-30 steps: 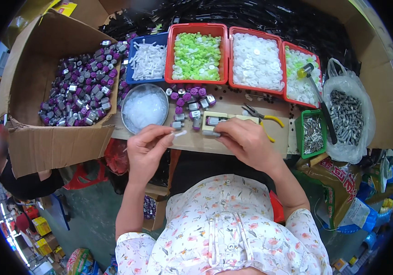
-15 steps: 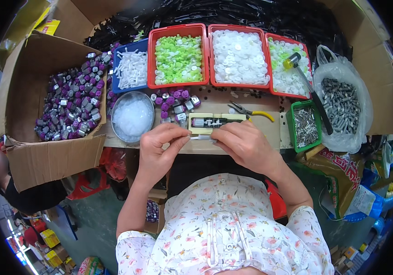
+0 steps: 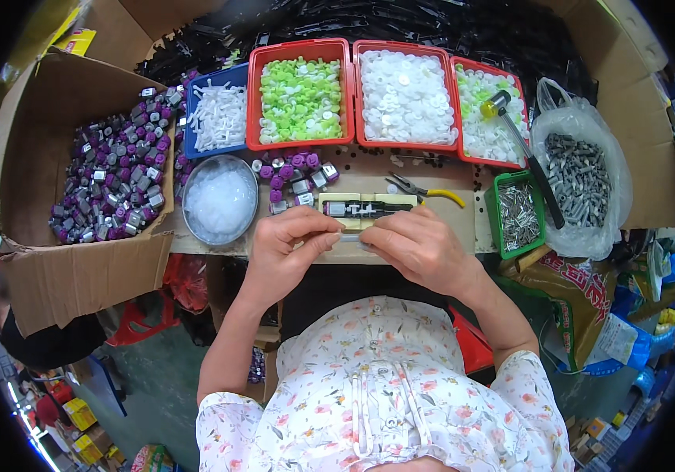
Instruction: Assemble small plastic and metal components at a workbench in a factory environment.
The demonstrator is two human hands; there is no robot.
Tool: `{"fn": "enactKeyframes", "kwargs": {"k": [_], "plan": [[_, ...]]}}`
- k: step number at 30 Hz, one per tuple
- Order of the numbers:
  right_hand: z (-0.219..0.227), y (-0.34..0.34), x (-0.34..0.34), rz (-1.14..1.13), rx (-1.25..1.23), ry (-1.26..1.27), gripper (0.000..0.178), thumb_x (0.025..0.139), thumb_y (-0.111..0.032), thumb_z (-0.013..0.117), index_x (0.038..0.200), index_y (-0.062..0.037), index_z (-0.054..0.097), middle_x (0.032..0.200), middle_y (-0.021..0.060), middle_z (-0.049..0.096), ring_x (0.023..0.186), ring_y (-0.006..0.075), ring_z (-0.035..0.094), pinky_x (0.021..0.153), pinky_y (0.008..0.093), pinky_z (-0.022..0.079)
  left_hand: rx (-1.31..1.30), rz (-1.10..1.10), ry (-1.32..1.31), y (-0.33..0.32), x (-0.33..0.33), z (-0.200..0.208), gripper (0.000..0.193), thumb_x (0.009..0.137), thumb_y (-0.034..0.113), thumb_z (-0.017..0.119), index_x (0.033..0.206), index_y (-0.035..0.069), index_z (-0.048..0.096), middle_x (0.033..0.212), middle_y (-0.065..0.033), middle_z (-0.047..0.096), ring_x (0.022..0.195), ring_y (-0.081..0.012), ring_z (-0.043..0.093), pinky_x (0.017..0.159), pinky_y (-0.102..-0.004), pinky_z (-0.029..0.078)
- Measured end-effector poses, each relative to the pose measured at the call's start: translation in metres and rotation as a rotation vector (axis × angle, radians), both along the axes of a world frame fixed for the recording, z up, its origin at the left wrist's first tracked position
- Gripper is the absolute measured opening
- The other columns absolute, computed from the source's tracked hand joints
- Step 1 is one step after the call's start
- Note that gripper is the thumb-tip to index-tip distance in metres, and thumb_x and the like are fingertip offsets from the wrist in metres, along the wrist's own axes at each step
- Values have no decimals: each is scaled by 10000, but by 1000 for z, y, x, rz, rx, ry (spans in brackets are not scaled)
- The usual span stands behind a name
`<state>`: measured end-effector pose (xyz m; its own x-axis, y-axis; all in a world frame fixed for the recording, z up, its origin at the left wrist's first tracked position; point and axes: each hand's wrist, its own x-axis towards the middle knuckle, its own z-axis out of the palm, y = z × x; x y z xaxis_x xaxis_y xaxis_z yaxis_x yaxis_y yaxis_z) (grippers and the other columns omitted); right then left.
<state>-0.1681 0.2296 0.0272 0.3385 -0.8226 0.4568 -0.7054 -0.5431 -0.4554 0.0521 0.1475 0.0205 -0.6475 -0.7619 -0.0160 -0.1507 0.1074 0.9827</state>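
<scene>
Beside the cream fixture (image 3: 340,197), white stick (image 3: 350,235) in grip of left hand (image 3: 288,245) (seemingly right hand (image 3: 422,244) too).

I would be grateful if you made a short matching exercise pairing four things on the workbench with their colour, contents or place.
Things:
1. Pliers
2. Round metal dish
3. Green tray
4. Cream fixture

Descriptions:
A. Holds slender metal pieces
B. Just beyond the left hand and right hand
C. Yellow-handled
D. Contains white, jelly-like stuff

Right pairs: 1-C, 2-D, 3-A, 4-B.
</scene>
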Motion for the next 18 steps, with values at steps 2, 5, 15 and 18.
{"fn": "enactKeyframes", "kwargs": {"k": [2,5,15,18], "plan": [[1,0,-2,-7,5,-1,185,801,-85,671,984,-75,647,865,18,646,791,167,650,686,317,453,2,19,11,0,-2,-1,125,854,-41,709,977,-55,729,888,-73,664,780,-103,599,651,-226,469],[0,3,-6,-17,-3,28,191,799,-88,672,988,-78,646,874,21,648,794,162,649,683,314,452,-47,20,2,1,-5,1,129,858,-45,703,984,-54,730,892,-73,667,783,-108,605,660,-229,477],[5,12,-28,-90,170,-47,299,831,-236,756,1061,-70,660,958,65,673,869,247,651,759,375,454,-309,47,-50,4,-25,5,159,821,-77,695,967,-31,737,881,-102,691,777,-160,655,672,-255,500],[1,14,-31,-102,238,-61,329,833,-262,757,1076,-63,656,965,81,662,894,276,644,789,394,454,-398,34,-60,7,-34,5,167,808,-81,700,960,-22,736,868,-109,690,752,-181,667,665,-266,512]]}}
